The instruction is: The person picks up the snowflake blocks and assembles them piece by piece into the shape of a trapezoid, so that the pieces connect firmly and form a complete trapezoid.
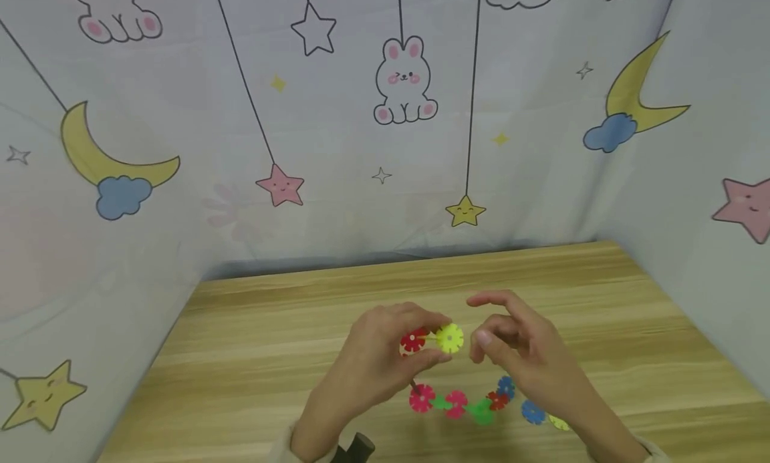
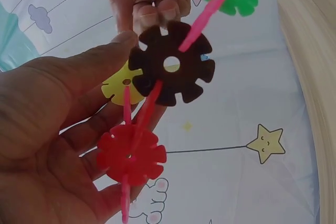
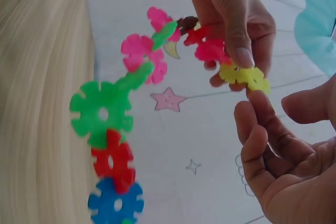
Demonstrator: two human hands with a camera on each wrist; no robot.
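My left hand (image 1: 379, 349) pinches a yellow notched plastic disc (image 1: 455, 347) between thumb and fingers, at one end of a chain of interlocking discs. A red disc (image 2: 115, 156) and a dark brown disc (image 2: 149, 69) follow beside the palm. From there the chain hangs in a curve through pink discs (image 3: 135, 45), a large green disc (image 3: 84, 111), a red one (image 3: 126, 169) and a blue one (image 3: 102, 203). Loosely bent and holding nothing, the fingers of my right hand (image 1: 529, 349) are close beside the yellow disc.
Near my right forearm are another blue disc (image 1: 532, 413) and a pale yellow disc (image 1: 558, 423), the latter partly hidden by the arm. Below lies a wood-grain tabletop (image 1: 271, 329). White cloth (image 1: 349, 142) printed with stars, moons and rabbits encloses its back and sides.
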